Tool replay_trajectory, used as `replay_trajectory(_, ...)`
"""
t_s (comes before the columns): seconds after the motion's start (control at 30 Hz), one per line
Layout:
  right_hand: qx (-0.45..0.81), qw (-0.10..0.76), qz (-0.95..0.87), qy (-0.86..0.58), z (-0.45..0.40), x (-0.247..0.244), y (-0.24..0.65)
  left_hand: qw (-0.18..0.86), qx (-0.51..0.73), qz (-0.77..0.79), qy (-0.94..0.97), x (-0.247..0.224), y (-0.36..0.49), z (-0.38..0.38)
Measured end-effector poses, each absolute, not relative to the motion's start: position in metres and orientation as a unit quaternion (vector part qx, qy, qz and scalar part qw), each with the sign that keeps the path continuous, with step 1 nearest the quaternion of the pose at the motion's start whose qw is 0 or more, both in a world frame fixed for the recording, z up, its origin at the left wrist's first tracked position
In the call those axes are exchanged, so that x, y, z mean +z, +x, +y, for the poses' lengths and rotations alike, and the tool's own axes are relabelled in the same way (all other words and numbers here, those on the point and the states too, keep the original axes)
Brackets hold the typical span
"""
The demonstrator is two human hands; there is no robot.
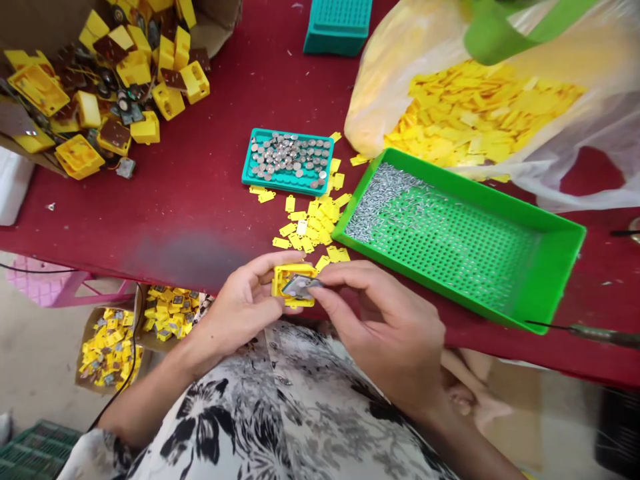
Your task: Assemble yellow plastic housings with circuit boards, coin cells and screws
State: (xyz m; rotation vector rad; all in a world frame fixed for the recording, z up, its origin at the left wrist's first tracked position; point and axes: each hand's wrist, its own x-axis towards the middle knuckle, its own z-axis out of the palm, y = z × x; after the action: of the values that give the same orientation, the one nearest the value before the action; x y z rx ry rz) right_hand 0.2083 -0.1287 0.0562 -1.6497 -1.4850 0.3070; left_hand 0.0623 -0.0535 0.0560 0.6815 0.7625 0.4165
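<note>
My left hand (pixel 245 303) holds a small yellow casing (pixel 278 288) at the table's front edge, its open side facing up. Between the thumb and fingers of my right hand (pixel 380 320) is a small grey part (pixel 299 285), tilted and partly inside the casing. Just beyond the hands, small flat yellow pieces (pixel 315 223) lie scattered on the red table. A teal tray (pixel 247 167) behind them carries many round silver discs (pixel 285 153).
A green tray (pixel 545 267) of small metal pieces stands right, with a screwdriver (pixel 600 333) at its corner. Behind it is a plastic bag (pixel 370 100) of yellow pieces. A box of yellow casings (pixel 133 67) sits back left; a teal block (pixel 337 30) stands behind.
</note>
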Motion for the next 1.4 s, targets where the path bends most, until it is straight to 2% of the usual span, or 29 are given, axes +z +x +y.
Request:
replay_trajectory(0.67, 0.149, 0.499, -0.557, -0.647, -0.13, 0.052, 0.204, 0.834, 0.223, 0.376, 0.337, 0.056, 0.064, -0.055)
replay_trajectory(1.03, 0.143, 0.439, -0.612, -0.643, -0.127, 0.056, 0.212, 0.835, 0.239, 0.372, 0.327, 0.057, 0.067, -0.055)
replay_trajectory(1.4, 0.056, 0.355, -0.747, -0.559, -0.117, 0.065, 0.218, 0.814, 0.227, 0.376, 0.38, 0.058, 0.06, -0.058)
